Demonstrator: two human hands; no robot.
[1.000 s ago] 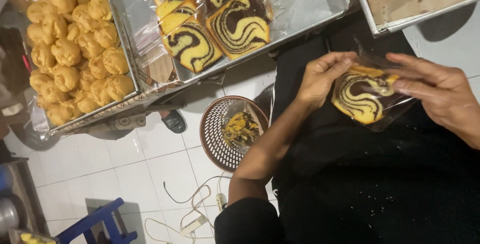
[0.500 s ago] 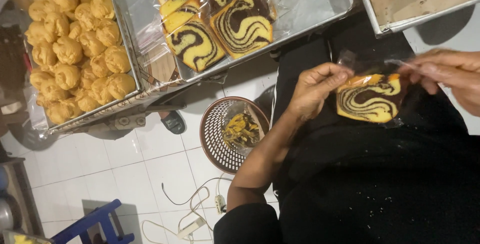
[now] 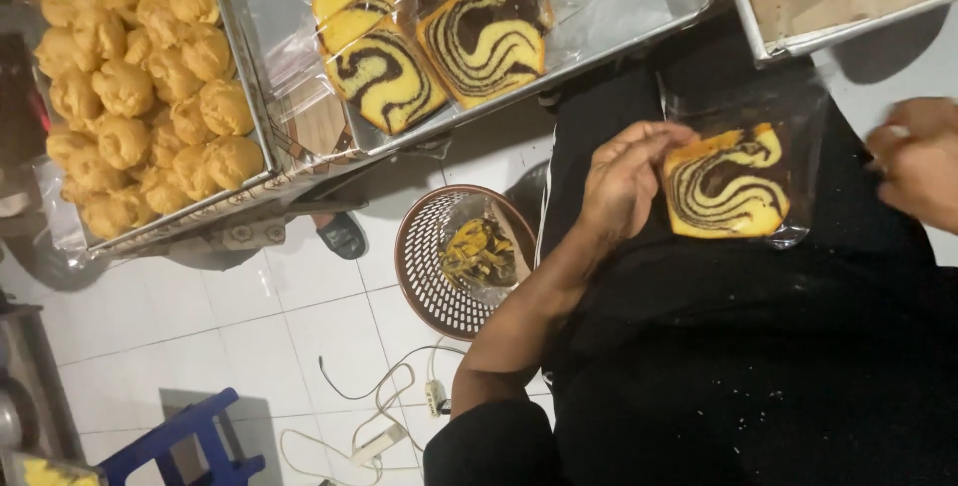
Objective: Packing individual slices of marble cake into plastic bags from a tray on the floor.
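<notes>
The marble cake slice (image 3: 726, 185), in a clear plastic bag (image 3: 798, 122), rests on the person's dark lap, below the metal tray (image 3: 639, 7) of wrapped slices. The left hand (image 3: 627, 179) grips the slice's left edge. The right hand (image 3: 918, 159), just right of the slice, is blurred, and I cannot tell its grip.

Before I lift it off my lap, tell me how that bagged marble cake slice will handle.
The marble cake slice looks soft and crumbly, so probably fragile if squeezed. Its clear plastic bag seems loose and glossy, likely floppy and slippery. The left hand steadies one edge; supporting it underneath seems wise.
</notes>
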